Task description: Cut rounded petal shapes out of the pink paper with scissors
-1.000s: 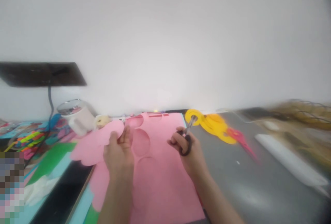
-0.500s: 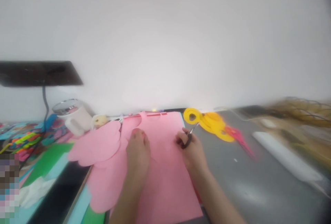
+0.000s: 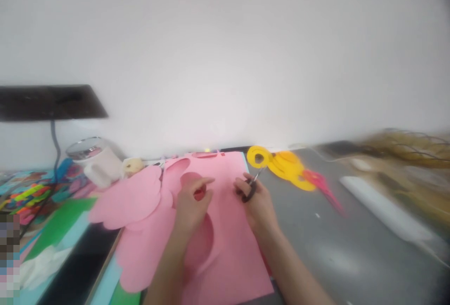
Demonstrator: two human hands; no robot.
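Note:
My left hand (image 3: 192, 204) is over the pink paper (image 3: 239, 239), its thumb and forefinger spread apart in a curve. Pink paper with rounded edges shows behind the fingers and under the wrist; whether the other fingers touch it is hidden. Black-handled scissors (image 3: 250, 189) sit in my right hand (image 3: 258, 202), fingers curled round the handles. Their metal blades point up and right, just beyond the sheet's right edge. Left of my left hand lie scalloped pink paper cutouts (image 3: 126, 197), overlapping one another.
Yellow cutouts (image 3: 284, 164) and pink scissors (image 3: 325, 187) lie on the grey table (image 3: 333, 239) to the right, near a white bar-shaped object (image 3: 383, 209). At left are a white mug (image 3: 105, 159), green paper (image 3: 72, 220) and a dark screen (image 3: 49, 103). A wall stands behind.
My left hand has turned and its thumb and forefinger have spread. A rounded pink paper edge now shows under that wrist. My right hand has moved slightly left with the scissors.

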